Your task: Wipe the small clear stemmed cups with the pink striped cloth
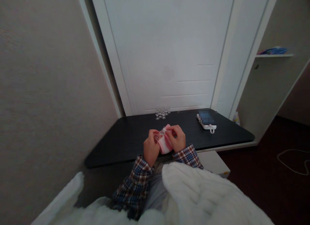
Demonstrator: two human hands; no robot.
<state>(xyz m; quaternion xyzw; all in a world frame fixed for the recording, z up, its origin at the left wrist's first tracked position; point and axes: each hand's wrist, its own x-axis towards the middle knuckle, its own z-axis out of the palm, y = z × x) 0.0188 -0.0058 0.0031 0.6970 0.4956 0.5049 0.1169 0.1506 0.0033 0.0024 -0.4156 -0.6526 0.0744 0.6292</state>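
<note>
A pink and white cloth [165, 145] is bunched between my two hands, above the front part of the black tabletop. My left hand [151, 147] is closed on a small clear glass [161, 133], which lies against the cloth. My right hand [176, 138] has its fingers pressed on the cloth at its right side. The lower part of the glass is partly hidden by fingers and cloth. Several small clear stemmed glasses [162, 113] stand together at the back of the table.
On the right of the black table [121, 144] lies a phone [206, 117] on a white object with a loop [212, 130]. White panels rise behind the table. A white box [214, 163] is below its front edge. A cable lies on the floor at right.
</note>
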